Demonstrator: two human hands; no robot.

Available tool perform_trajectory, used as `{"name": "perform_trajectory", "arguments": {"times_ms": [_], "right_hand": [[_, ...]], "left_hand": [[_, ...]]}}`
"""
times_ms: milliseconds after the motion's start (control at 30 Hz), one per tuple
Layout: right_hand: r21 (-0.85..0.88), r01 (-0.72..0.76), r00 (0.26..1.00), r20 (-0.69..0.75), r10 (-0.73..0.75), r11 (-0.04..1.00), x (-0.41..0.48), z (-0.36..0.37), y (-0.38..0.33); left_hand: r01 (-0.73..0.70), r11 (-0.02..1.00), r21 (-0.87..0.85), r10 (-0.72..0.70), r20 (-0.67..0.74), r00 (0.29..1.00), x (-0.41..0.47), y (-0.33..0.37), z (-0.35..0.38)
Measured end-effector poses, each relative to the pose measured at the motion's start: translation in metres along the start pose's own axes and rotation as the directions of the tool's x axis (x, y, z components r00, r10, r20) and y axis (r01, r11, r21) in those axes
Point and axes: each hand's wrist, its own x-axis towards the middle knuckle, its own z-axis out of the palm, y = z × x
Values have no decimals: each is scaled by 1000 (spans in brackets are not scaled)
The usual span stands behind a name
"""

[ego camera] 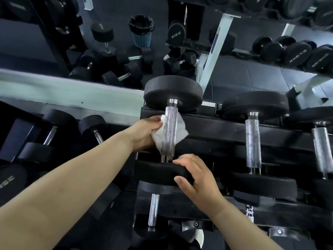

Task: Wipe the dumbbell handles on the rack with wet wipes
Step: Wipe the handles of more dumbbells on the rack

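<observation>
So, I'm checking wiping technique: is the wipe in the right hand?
No, the left hand holds the wipe against the handle, while the right hand grips the dumbbell's near head.

Dark rubber floor tiles (pixel 261 74) show in a wall mirror (pixel 27 42) above a pale green ledge (pixel 54 91) — blue basket bin (pixel 141 36) with black liner, white metal post (pixel 216 49). Dim bluish light.

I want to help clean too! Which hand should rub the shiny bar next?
The left hand. It holds the wet wipe, which lies against the knurled handle, partly behind it. The right hand has no wipe; it grips the dumbbell's near weight, probably steadying it.
</observation>
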Motion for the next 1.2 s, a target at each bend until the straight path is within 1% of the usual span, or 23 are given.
{"name": "perform_trajectory", "arguments": {"times_ms": [33, 100, 200, 267, 300, 367, 433, 500, 533, 567, 600, 667, 700, 733, 767, 800, 833, 867, 900, 933, 1033, 1133, 1200], "right_hand": [[3, -2, 1000, -8, 2, 1000, 0, 0, 0], [6, 0, 1000, -31, 0, 1000, 0, 1, -1], [10, 4, 999, -40, -4, 1000, 0, 2, -1], [11, 2, 1000, -30, -2, 1000, 0, 2, -1], [13, 0, 1000, -28, 0, 1000, 0, 2, -1], [15, 3, 999, -35, -3, 1000, 0, 1, -1], [10, -5, 999, -34, 5, 1000, 0, 1, -2], [-3, -21, 999, -29, 21, 1000, -1, 2, -4], [-9, -24, 999, -29, 24, 1000, -1, 1, -5], [-13, -25, 999, -25, 24, 1000, -2, 1, -5], [-17, -24, 1000, -19, 24, 1000, -1, 0, -6], [-23, -20, 1000, -10, 20, 1000, -1, 0, -6], [-21, -19, 1000, -11, 19, 1000, 0, -1, -6], [-16, -22, 1000, -13, 21, 1000, 0, -1, -6], [-13, -23, 1000, -17, 23, 1000, 1, 0, -6], [-13, -25, 999, -23, 24, 1000, 1, 0, -6], [-15, -24, 999, -28, 23, 1000, 0, 0, -6], [-16, -22, 999, -31, 21, 1000, 0, 1, -6], [-16, -20, 999, -34, 20, 1000, -1, 1, -6], [-15, -19, 999, -33, 19, 1000, -1, 0, -7], [-7, -26, 1000, -17, 26, 1000, 0, -1, -7], [-4, -30, 999, -17, 30, 1000, 0, -2, -6], [-3, -37, 999, -18, 37, 999, 0, -2, -6]], "left_hand": [[-27, 999, -30, 27, -3, 1000, 3, 3, 2], [-25, 1000, -10, 25, 13, 1000, 4, 1, 3], [103, 972, 209, -115, 45, 992, -8, -12, -7], [139, 946, 294, -161, 51, 986, -12, -14, -10], [121, 954, 274, -138, 45, 989, -11, -12, -9], [48, 988, 146, -48, 1, 999, -2, -4, -5], [-35, 999, 14, 36, -72, 997, 9, 0, 3], [-67, 997, -29, 61, -167, 984, 13, -5, 6], [-64, 998, 19, 66, -206, 976, 11, -9, 6], [-51, 991, 121, 79, -241, 967, 3, -12, 5], [-33, 959, 283, 116, -283, 952, -4, -16, 2], [-51, 784, 619, 323, -336, 885, -13, -20, -2], [-92, 692, 716, 449, -327, 831, -16, -19, -2], [-168, 621, 765, 551, -274, 788, -18, -16, 1], [-263, 509, 819, 641, -157, 752, -20, -12, 6], [-364, 357, 860, 705, 7, 709, -20, -9, 9], [-431, 165, 887, 705, 199, 681, -16, -8, 11], [-464, -28, 885, 642, 372, 670, -11, -9, 9], [-480, -193, 856, 577, 495, 650, -3, -12, 3], [-481, -261, 837, 505, 543, 671, 0, -13, -2], [-517, -320, 794, 405, 608, 683, -3, -11, -5], [-541, -393, 744, 358, 666, 655, -9, -7, -5], [-496, -451, 742, 342, 657, 672, -1, 3, -4]]}}
